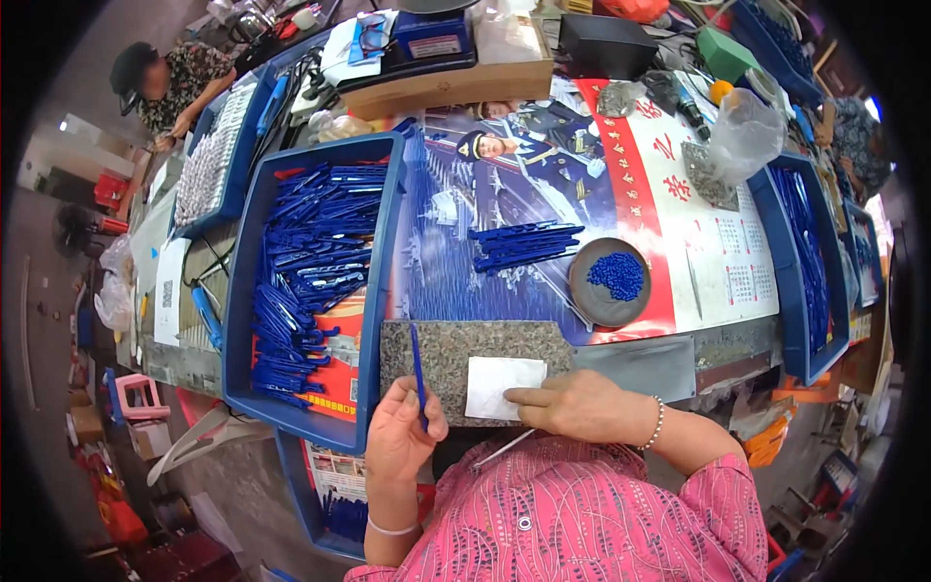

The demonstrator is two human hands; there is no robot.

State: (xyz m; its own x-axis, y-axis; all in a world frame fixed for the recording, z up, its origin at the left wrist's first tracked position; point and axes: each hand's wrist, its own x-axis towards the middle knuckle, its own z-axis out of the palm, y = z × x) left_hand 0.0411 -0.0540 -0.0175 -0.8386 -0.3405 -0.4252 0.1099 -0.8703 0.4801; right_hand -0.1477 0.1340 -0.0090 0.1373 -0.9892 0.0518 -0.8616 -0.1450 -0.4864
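At lower centre your left hand [400,436] grips a slim blue plastic strip [418,364], upright over the speckled stone slab [456,349]. Your right hand [572,405] presses flat, fingers loose, on a white paper square [499,380]. A small bundle [524,244] lies mid-frame; the left tray [254,291] looks largely unworked, and the round dish [582,291] holds blue beads [618,274].

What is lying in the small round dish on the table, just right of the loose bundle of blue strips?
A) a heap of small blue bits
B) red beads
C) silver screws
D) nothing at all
A: the round dish holds a heap of small blue bits, the same blue as the bundle of blue strips lying to its left.
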